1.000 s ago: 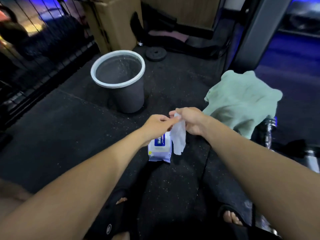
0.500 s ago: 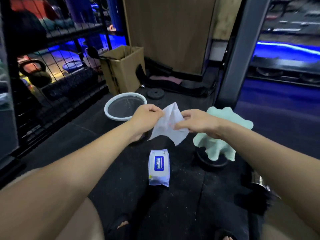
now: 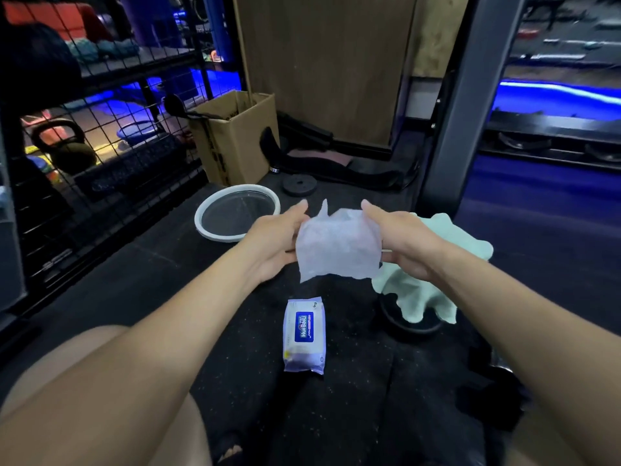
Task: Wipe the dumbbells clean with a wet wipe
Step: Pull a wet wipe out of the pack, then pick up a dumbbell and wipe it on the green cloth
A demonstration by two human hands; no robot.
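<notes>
Left hand and right hand each grip, apparently pinching, the spread wet wipe.

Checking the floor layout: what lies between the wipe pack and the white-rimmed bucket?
In the head view, only bare dark floor mat lies between the wipe pack and the bucket; the left forearm crosses above that stretch.
</notes>
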